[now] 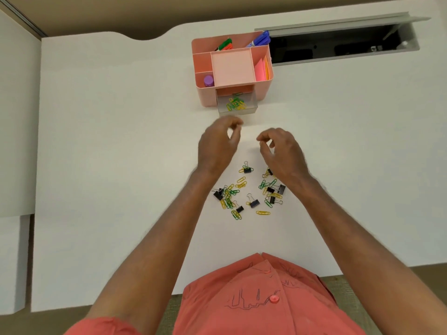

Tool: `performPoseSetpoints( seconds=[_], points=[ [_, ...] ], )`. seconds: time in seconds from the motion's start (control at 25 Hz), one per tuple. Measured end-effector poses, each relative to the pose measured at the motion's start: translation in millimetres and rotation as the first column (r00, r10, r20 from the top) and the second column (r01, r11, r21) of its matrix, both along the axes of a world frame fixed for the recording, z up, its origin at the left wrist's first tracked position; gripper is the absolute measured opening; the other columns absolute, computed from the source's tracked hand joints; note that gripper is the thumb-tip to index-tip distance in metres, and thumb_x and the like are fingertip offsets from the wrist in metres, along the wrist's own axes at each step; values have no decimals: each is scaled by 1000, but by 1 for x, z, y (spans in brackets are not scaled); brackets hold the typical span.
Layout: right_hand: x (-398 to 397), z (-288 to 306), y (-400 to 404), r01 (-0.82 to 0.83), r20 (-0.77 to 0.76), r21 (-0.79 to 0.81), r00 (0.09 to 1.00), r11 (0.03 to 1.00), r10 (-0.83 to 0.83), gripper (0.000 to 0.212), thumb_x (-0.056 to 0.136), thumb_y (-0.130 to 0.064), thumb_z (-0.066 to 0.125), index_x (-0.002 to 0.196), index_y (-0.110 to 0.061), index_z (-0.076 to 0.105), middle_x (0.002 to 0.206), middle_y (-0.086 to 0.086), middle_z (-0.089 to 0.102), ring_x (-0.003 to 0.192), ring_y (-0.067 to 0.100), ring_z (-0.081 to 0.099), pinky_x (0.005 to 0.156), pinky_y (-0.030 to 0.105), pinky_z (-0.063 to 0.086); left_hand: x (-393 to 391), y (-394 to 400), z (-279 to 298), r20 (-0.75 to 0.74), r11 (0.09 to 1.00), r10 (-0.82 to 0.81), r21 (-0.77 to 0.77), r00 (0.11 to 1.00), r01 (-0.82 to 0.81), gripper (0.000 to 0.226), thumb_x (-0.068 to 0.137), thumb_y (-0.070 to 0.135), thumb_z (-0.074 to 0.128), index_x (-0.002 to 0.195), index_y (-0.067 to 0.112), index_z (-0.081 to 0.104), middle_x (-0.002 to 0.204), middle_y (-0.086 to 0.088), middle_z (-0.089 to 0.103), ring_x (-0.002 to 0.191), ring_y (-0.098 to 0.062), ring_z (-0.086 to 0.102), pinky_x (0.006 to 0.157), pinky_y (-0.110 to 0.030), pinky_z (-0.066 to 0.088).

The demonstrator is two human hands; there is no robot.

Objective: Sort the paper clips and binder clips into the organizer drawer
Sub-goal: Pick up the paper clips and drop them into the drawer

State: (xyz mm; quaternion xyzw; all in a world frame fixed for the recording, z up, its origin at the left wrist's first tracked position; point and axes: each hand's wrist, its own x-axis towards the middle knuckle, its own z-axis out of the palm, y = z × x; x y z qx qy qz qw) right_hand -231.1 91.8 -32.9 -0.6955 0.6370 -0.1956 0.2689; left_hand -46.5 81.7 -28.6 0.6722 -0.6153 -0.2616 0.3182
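Both hands hover between pile and drawer [238, 106], left hand [217, 143] and right hand [280, 151] loosely curled, holding nothing I can see; next, back to the clips [249, 192] for another pinch.

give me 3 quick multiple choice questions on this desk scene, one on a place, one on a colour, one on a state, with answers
1. Where is the purple-capped bottle?
A. front-left compartment of the pink organizer
B. in the drawer
C. on the desk

2. What colours are the clips in the drawer?
A. red, blue
B. green, yellow
C. black only

3. How does the drawer stand?
A. shut
B. removed
C. pulled open

Answers: 1 A, it sits in that compartment. 2 B, only green and yellow paper clips show inside. 3 C, it juts out from the organizer's front.
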Motion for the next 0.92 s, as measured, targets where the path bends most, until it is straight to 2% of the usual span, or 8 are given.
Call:
performPoseSetpoints(
  seconds=[0.08,0.16,0.24,0.28,0.36,0.48,0.72,0.92],
  points=[
    [-11,-8,20,-46,-63,71,997,996,51,17,96,-19,60,110,-27,66,109,-10,66,103,14,57,89,36,51,-1,33,-17,16,982,-105,157,994,101,19,95,25,64,113,29,67,105,14,66,79,-4,57,79,-33,55],
    [-23,-12,36,-138,-128,169,979,976,161,30,94,-17,61,123,-27,63,124,-8,63,116,17,53,97,35,47,-1,57,-31,57,937,-200,304,978,174,33,93,27,67,125,24,62,116,7,62,102,-12,56,91,-34,52],
    [-33,-14,47,-238,-203,272,933,932,297,45,91,-18,63,134,-24,57,139,-6,54,126,20,48,101,34,44,-3,72,-39,78,896,-257,391,963,208,45,91,29,71,133,20,57,126,1,55,120,-18,49,97,-33,47],
    [-37,-15,50,-266,-234,299,911,917,340,49,89,-21,65,137,-23,55,144,-6,51,128,22,45,102,35,43,-4,76,-40,89,887,-275,407,957,217,48,90,29,73,134,19,56,129,0,53,123,-20,47,98,-33,47],
    [-40,-16,55,-282,-272,299,890,912,365,54,88,-31,70,139,-22,54,145,-5,48,130,24,44,103,37,43,-8,82,-42,139,880,-316,413,938,235,50,88,27,75,133,18,56,129,-2,51,122,-21,47,96,-33,48],
    [-35,-19,57,-262,-325,266,881,928,342,55,87,-40,74,136,-23,56,137,-3,51,125,24,46,99,37,43,-14,84,-42,200,872,-344,429,917,234,46,89,23,74,130,17,55,125,-3,53,117,-22,51,90,-34,49],
    [-28,-26,55,-224,-407,207,866,952,292,26,90,-32,71,115,-27,65,123,-2,58,114,24,50,92,35,40,-19,86,-40,272,866,-373,445,887,228,8,95,21,65,103,18,64,106,0,62,103,-22,57,71,-31,42],
    [-27,-27,56,-267,-474,162,823,950,313,15,90,-31,66,102,-24,67,114,-2,59,106,24,52,92,35,38,-21,85,-34,307,858,-417,445,855,259,8,95,17,59,96,13,67,102,-4,62,99,-25,57,72,-36,49]
  ],
)
